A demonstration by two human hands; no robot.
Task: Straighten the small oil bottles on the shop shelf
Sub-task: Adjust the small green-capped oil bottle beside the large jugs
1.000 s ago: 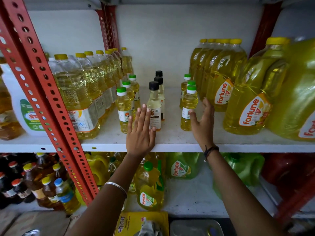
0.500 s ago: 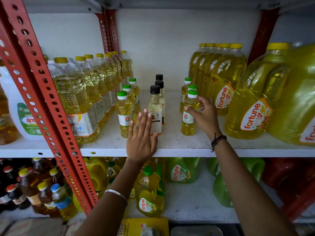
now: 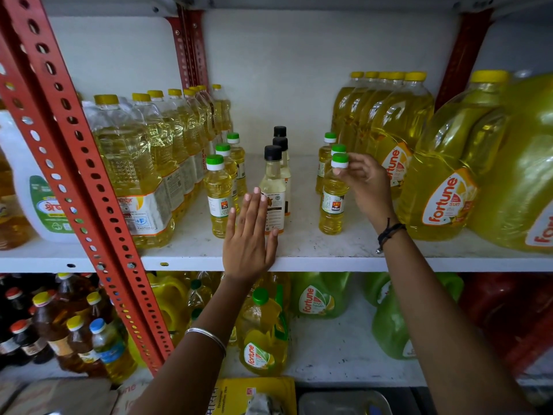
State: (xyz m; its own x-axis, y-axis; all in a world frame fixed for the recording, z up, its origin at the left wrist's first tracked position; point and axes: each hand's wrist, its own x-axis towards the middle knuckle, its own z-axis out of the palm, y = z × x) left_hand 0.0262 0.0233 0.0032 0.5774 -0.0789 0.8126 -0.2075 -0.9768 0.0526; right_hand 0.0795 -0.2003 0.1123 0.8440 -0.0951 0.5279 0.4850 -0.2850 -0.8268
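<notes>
On the white shelf board (image 3: 302, 247), between the big bottle rows, stand three short files of small oil bottles, all upright. Right file: three green-capped bottles; the front one (image 3: 332, 202) is held at its neck and cap by the right hand (image 3: 366, 182), thumb and fingertips pinched closed just under the green cap (image 3: 340, 160). Two more green caps sit close behind it. Middle file: three black-capped bottles, the front one (image 3: 273, 190) pale, with a brown-and-white label. Left file: three green-capped bottles, the front one (image 3: 219, 196) nearest the shelf edge.

Left hand (image 3: 250, 235) is flat and open, fingers straight and together, palm toward the shelf, raised in front of the gap between the left and middle files; gripping nothing. Whether the fingertips touch a bottle, cannot tell.

Flanking: tall yellow-capped oil bottles (image 3: 140, 169) at left, large Fortune jugs (image 3: 446, 181) at right. Red perforated upright (image 3: 86, 181) crosses the left foreground.
</notes>
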